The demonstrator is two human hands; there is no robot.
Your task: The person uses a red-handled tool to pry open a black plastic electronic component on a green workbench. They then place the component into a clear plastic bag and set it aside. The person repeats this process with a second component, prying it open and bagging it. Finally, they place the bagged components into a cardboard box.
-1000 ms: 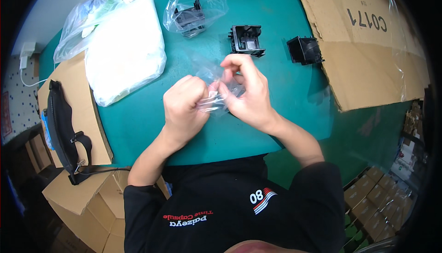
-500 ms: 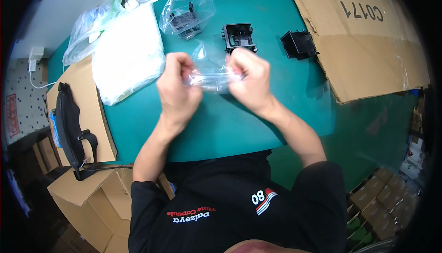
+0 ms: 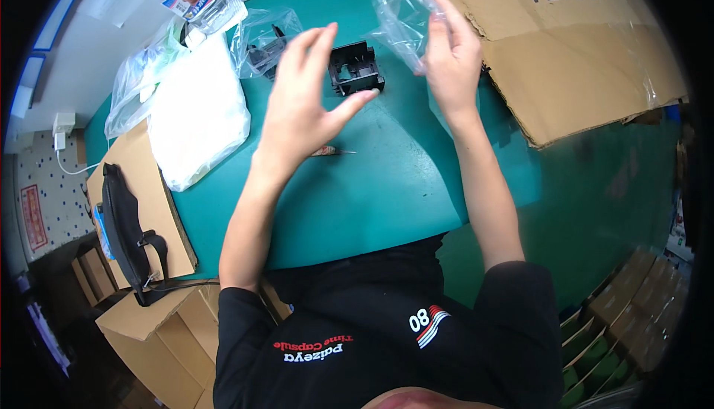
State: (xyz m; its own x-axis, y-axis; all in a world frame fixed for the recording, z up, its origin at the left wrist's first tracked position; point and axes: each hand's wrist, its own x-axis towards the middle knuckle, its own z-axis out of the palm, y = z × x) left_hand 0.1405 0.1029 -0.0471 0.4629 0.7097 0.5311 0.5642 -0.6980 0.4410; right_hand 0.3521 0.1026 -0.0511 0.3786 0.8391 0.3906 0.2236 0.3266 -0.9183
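A clear plastic bag (image 3: 401, 26) hangs from my right hand (image 3: 452, 56), its mouth spread into a loop by the fingers. My left hand (image 3: 297, 108) holds nothing; its fingers are stretched and the thumb points to the right. Just beyond that thumb, a black plastic housing (image 3: 358, 74) with an open top rests on the green table. Another black part lies inside a clear bag (image 3: 245, 44) behind my left fingers, partly covered by them. Near my left wrist is a small thin pointed object (image 3: 325, 151) with a patterned grip.
A large cardboard sheet or box (image 3: 565, 59) covers the right side of the green table (image 3: 372, 208). To the left lie a stack of white bags (image 3: 201, 111), a water bottle (image 3: 195, 0) and a black pouch (image 3: 126, 223) on cardboard. An open carton (image 3: 163, 335) stands below the left edge.
My hands have moved apart. The right carries the clear bag up and to the right; the left has let go of it and opened. The pointed object has come into view.
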